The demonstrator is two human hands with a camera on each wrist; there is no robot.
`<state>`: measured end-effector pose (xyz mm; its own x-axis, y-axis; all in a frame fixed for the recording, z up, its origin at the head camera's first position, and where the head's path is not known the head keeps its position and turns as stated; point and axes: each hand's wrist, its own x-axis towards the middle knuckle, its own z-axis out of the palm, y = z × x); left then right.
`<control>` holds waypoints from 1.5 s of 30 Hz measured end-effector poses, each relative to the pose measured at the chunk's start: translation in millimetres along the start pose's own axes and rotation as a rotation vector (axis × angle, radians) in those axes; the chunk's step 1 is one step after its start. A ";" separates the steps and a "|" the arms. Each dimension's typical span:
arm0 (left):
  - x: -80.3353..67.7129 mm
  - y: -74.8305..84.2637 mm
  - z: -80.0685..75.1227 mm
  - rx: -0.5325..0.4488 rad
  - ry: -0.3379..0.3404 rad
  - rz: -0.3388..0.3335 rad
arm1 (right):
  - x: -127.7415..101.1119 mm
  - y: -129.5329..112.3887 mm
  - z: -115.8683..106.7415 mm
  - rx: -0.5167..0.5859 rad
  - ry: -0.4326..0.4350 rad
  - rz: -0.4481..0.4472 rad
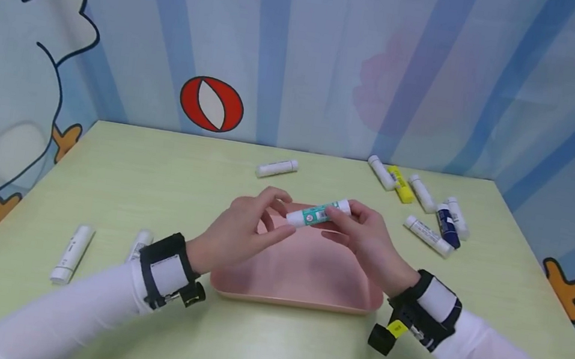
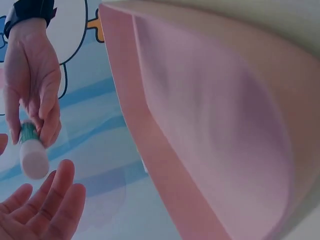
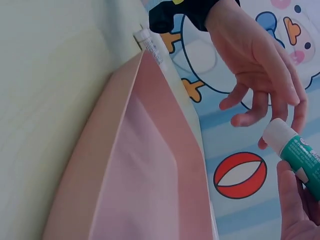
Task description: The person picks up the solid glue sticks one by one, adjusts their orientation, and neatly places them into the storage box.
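A: Head view, what are you gripping?
B: I'm holding the green-labelled tube (image 1: 317,212) over the pink tray (image 1: 300,293). My right hand (image 1: 367,238) is pinching its far end, my left hand (image 1: 239,231) is touching the white cap end with its fingertips. Tray looking empty, so nothing sorted in yet, I'd judge. Two white tubes (image 1: 72,253) are lying to my left, one lone tube (image 1: 277,168) at the back, a cluster of tubes (image 1: 427,210) at back right, all on the green table (image 1: 265,346)

A: Left wrist?
B: My left-hand fingers (image 2: 47,210) are spreading loose just under the cap, not curling round it. Right hand is clamping the tube above, beside the tray rim

A: Right wrist?
B: My thumb and fingers are closing on the tube's green label, left hand hovering relaxed at the cap
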<state>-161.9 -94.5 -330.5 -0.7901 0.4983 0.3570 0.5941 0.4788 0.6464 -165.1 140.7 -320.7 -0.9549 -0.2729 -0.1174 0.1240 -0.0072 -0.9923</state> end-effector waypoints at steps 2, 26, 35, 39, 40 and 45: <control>-1.2 0.9 3.3 -0.023 0.000 0.019 | -1.1 0.8 2.5 0.009 -0.001 0.010; 2.8 -9.0 -5.0 -0.178 -0.112 0.073 | 2.7 11.6 3.3 -0.209 -0.155 -0.175; 4.2 -13.3 -14.4 -0.101 -0.265 0.052 | 4.4 15.0 9.2 -0.664 -0.243 -0.401; 3.4 -13.4 -15.5 -0.118 -0.349 -0.020 | 2.4 10.6 12.0 -0.776 -0.279 -0.318; 3.1 -13.2 -15.8 -0.130 -0.367 -0.042 | 2.0 9.6 12.6 -0.798 -0.283 -0.307; 3.6 -15.3 -18.2 -0.168 -0.393 -0.061 | 2.4 6.8 14.8 -0.854 -0.287 -0.342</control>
<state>-176.6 -113.2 -326.8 -0.6860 0.7258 0.0512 0.4895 0.4082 0.7705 -162.6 125.7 -327.1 -0.7865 -0.6116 0.0859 -0.4954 0.5417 -0.6791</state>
